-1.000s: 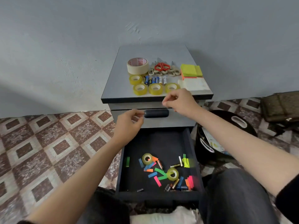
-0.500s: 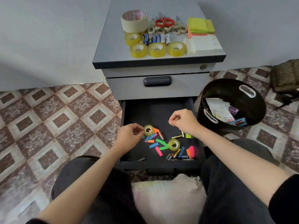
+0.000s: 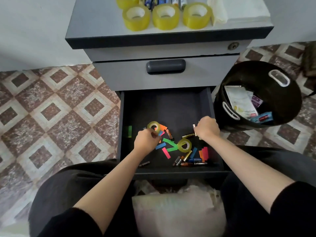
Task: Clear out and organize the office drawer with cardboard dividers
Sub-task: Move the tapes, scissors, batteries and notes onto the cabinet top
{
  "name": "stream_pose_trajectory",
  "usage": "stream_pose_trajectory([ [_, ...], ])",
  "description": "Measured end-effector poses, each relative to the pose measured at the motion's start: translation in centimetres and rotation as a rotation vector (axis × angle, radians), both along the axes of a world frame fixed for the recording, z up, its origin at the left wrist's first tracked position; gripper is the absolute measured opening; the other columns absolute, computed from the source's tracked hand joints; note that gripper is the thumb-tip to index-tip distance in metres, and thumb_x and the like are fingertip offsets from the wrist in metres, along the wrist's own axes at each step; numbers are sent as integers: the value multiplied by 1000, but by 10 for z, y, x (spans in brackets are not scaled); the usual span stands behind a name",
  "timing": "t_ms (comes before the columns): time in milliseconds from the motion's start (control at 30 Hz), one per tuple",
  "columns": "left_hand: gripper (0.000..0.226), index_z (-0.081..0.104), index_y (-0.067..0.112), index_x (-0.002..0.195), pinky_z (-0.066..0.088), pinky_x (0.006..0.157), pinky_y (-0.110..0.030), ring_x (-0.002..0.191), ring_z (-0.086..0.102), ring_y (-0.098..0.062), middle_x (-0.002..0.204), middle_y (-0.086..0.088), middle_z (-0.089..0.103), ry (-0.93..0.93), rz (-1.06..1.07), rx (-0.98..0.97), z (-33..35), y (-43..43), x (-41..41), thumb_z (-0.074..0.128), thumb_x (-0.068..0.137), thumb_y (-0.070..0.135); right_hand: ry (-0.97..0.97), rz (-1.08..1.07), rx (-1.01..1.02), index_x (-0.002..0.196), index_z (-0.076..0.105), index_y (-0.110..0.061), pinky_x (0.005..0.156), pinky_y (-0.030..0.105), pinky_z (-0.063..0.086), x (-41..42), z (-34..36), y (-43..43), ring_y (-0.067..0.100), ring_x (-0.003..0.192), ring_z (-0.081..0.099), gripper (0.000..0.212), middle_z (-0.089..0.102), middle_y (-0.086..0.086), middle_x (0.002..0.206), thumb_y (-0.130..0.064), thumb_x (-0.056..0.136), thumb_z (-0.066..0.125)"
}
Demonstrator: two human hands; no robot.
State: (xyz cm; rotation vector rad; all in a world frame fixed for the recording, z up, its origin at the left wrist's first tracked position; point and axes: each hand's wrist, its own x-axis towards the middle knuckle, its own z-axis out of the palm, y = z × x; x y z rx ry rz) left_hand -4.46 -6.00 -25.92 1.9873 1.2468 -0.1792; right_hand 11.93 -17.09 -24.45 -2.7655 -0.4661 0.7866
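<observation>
**Tape roll (image 3: 153,126) lies just past your left hand (image 3: 145,141)**

In the open drawer (image 3: 171,108), your left hand curls against the roll's near rim, the roll just ahead toward the cabinet (image 3: 119,74). I cannot tell whether it grips. Your right hand (image 3: 207,128), farther off, pinches an upright battery (image 3: 194,129).

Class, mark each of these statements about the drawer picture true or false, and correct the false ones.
1. The bottom drawer is open. True.
2. The black basket is empty. False: it holds papers and packets.
3. Three yellow tape rolls stand in a row on the cabinet top. True.
4. Both hands grip the upper drawer's handle. False: the left hand and right hand are down in the open drawer.
5. Some batteries lie in the drawer's near right corner. True.
</observation>
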Motion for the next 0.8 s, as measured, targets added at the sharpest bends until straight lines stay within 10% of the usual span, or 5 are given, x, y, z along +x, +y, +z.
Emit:
stream_pose_trajectory([
  [233, 44, 44, 21, 131, 50, 70, -30, 88, 65, -25, 102, -8, 67, 94, -96, -1, -26, -10, 25, 58, 90, 27, 84, 235, -108, 142, 31, -18, 81, 35, 46, -1, -27, 0, 31, 113, 54, 58, 53, 14, 126, -12, 90, 57],
  [800, 43, 43, 11, 121, 47, 69, -29, 95, 63, -25, 105, -8, 63, 168, -164, 83, -44, -24, 52, 58, 90, 36, 104, 318, -32, 122, 41, -14, 65, 30, 50, -3, -54, 3, 28, 89, 61, 43, 61, 14, 99, 2, 85, 57],
])
